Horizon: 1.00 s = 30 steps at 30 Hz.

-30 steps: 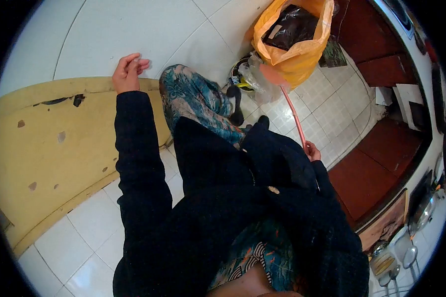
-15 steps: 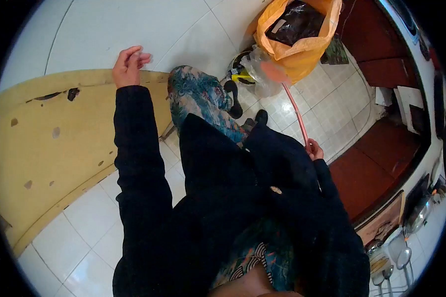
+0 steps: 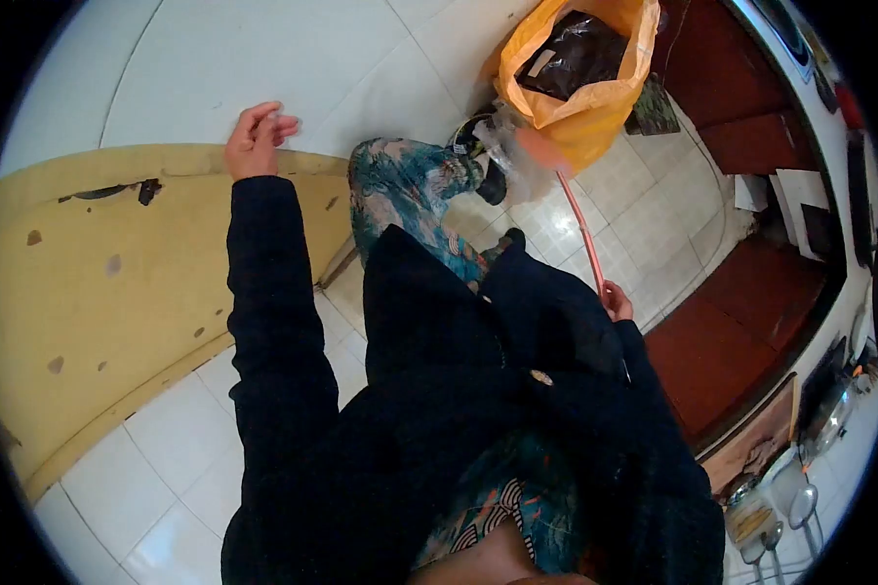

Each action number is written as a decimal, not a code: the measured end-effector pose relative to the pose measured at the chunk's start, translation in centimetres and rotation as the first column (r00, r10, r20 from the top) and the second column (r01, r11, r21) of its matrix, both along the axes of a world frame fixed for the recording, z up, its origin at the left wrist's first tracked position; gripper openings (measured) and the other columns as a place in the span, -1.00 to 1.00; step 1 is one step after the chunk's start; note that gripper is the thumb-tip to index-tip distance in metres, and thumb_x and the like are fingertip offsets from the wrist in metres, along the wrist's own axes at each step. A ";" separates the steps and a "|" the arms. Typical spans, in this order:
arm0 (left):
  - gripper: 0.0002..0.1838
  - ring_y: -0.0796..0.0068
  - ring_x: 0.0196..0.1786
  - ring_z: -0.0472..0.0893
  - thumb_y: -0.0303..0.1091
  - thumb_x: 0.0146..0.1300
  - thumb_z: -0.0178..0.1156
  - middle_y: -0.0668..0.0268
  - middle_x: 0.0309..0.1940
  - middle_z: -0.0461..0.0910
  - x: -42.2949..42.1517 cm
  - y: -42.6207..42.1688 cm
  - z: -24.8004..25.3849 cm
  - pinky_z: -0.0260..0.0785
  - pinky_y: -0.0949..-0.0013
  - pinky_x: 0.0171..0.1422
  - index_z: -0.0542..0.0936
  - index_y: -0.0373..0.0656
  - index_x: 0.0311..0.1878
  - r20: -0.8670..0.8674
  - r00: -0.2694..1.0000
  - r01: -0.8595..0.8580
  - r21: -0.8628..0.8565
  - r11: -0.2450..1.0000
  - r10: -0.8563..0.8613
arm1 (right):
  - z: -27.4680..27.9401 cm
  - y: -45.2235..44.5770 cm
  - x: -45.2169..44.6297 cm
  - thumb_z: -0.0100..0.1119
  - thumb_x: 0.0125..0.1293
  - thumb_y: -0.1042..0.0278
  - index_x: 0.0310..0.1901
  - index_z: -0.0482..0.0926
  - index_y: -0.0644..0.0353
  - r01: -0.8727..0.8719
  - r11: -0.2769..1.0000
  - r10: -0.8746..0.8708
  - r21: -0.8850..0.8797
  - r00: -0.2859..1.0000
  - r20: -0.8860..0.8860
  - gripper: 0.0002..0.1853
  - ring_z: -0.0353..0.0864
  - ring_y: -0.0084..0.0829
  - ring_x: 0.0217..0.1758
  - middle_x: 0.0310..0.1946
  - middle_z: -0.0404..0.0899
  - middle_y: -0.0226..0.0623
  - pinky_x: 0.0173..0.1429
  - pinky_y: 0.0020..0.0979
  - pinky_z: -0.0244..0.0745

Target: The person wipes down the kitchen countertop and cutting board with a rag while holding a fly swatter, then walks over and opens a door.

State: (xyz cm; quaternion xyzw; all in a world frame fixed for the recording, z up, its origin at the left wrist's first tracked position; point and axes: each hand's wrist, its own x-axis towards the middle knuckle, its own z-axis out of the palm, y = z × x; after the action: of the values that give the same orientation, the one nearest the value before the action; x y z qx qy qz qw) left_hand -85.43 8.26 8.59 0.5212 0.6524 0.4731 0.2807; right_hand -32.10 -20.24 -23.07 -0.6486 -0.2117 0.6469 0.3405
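My right hand (image 3: 616, 301) is closed around the thin pink handle of what looks like a fly swatter (image 3: 583, 229). Its flat pinkish-orange head points away from me, beside the orange sack (image 3: 595, 127), and overlaps a crumpled clear plastic bag (image 3: 517, 175) in the view. My left hand (image 3: 259, 141) is held out at the left, in front of the white tiled surface and just past the yellow panel's edge. Its fingers are loosely bent and apart, with nothing visible in them.
A yellow panel (image 3: 137, 273) with chipped spots runs along the left. Dark red cabinets (image 3: 751, 331) line the right side. Ladles and strainers (image 3: 803, 502) hang at the lower right. Black plastic (image 3: 576, 54) fills the sack's mouth. Light tiles (image 3: 644, 214) cover the floor.
My patterned trouser leg and dark shoe have shifted right and forward, closer to the plastic bag. The sack sits slightly higher and further left in view. Both hands keep nearly the same pose.
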 end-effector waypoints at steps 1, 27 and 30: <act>-0.84 0.52 -0.40 0.59 -0.47 0.21 -0.01 0.22 -0.45 0.62 0.1 0.1 0.1 0.33 0.55 -0.30 0.52 -0.22 -0.19 -0.004 1.000 0.001 -0.008 1.000 -0.001 | 0.5 0.4 -0.3 -0.13 0.09 0.75 0.15 0.30 0.18 0.013 1.000 -0.013 -0.010 1.000 0.012 -0.47 0.49 -0.45 -0.28 -0.31 0.49 -0.27 -0.18 -0.54 0.38; -0.83 0.49 -0.35 0.60 -0.45 0.24 -0.01 0.21 -0.40 0.62 -0.4 -0.1 -0.3 0.37 0.52 -0.27 0.52 -0.19 -0.15 -0.027 0.999 0.023 -0.022 1.000 -0.024 | 0.1 0.6 -0.1 0.06 0.06 0.70 0.11 0.35 0.15 -0.020 1.000 0.020 -0.003 0.998 0.058 -0.48 0.52 -0.50 -0.22 -0.29 0.53 -0.30 -0.11 -0.51 0.41; -0.84 0.49 -0.37 0.60 -0.45 0.24 -0.01 0.21 -0.41 0.62 -0.5 0.3 -0.2 0.37 0.52 -0.27 0.53 -0.19 -0.16 0.000 1.000 0.010 -0.039 0.999 -0.010 | 0.8 0.6 -1.0 0.02 0.11 0.65 0.11 0.36 0.16 -0.033 0.996 0.022 0.087 0.992 0.124 -0.52 0.50 -0.50 -0.28 -0.31 0.52 -0.31 -0.17 -0.52 0.40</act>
State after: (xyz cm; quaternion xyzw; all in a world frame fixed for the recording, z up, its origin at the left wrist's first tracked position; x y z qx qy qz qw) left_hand -85.92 8.57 8.40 0.5190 0.6588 0.4589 0.2933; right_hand -33.08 -19.66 -22.27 -0.6687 -0.2696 0.6002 0.3464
